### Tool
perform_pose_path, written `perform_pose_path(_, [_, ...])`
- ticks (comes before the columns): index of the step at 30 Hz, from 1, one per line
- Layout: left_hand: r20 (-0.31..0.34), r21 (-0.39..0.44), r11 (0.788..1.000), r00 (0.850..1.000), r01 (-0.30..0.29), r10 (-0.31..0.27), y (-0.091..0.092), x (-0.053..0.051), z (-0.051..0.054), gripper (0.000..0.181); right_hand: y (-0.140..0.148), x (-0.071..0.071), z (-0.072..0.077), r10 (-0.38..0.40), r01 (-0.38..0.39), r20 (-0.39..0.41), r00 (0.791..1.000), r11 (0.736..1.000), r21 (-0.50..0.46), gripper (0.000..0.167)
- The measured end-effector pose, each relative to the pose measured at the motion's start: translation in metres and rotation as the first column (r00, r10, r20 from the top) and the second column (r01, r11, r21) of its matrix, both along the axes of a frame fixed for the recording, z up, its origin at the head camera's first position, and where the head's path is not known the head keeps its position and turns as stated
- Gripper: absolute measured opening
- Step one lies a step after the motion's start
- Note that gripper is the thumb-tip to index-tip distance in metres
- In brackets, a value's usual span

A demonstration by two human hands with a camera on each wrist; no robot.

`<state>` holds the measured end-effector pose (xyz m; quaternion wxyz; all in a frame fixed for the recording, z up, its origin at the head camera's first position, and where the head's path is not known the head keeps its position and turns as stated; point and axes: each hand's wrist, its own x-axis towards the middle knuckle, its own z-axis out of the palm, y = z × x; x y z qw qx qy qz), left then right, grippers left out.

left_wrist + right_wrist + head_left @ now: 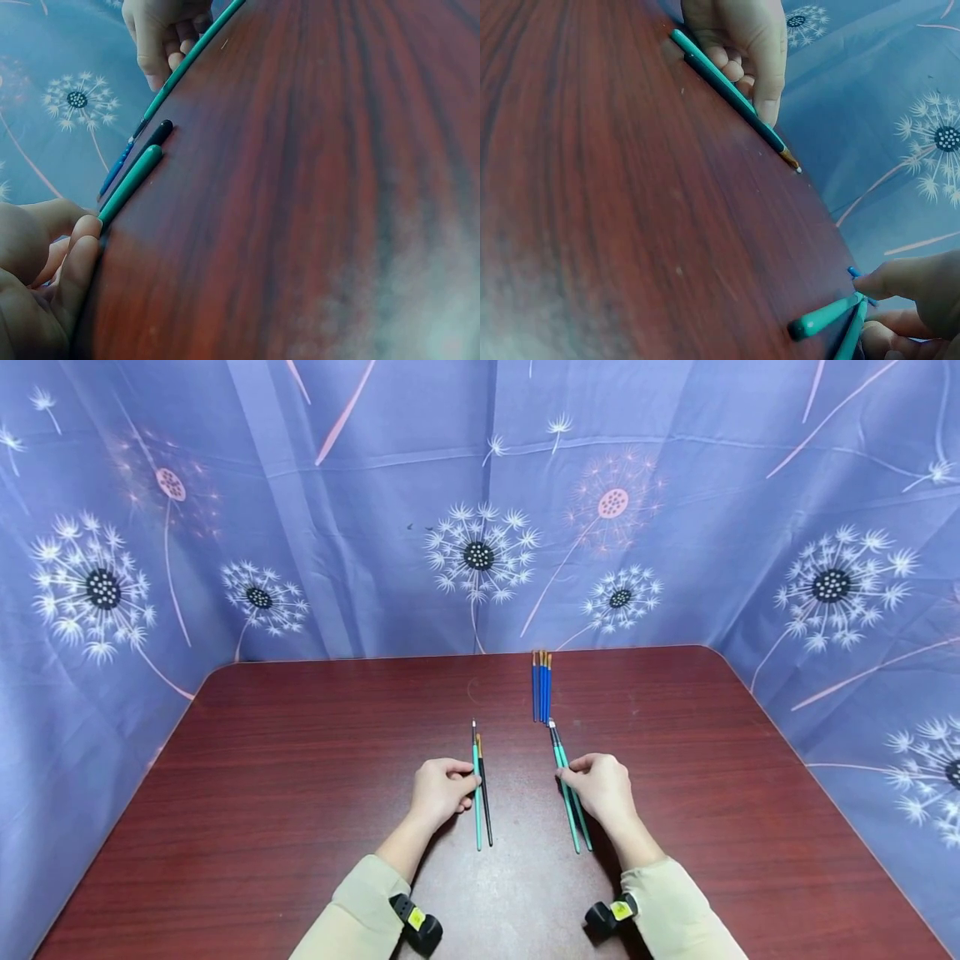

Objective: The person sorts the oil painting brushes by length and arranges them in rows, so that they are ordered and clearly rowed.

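Note:
On the left, my left hand (442, 793) pinches a green-handled paintbrush (477, 818) between thumb and fingers. A black-handled paintbrush (487, 810) with a golden ferrule lies right beside it, to its right. My right hand (604, 785) holds two green-handled paintbrushes (570, 821) at their upper handles, their white tips close together and the handle ends spread apart. In the right wrist view, both green handles (829, 318) run up to the thumb and fingers. Beyond the right hand lies a group of blue-handled paintbrushes (542, 689), side by side near the table's far edge.
The dark red wood-grain table (300, 760) has a bright glare patch between the forearms. A blue curtain (360, 527) with a dandelion print hangs along its back and both sides. Each wrist carries a small black camera (423, 929).

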<state>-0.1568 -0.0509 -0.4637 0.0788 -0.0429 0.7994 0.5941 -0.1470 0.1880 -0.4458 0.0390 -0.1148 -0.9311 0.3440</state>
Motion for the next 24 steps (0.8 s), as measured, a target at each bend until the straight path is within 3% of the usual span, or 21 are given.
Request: perform_pose_path(24, [-0.013,-0.029,1.000,1.000,0.003,-0.003,0.000,0.001,-0.001,0.023,-0.021,0.016,-0.001,0.064,-0.064,-0.008,0.998,0.998,0.024,0.021])
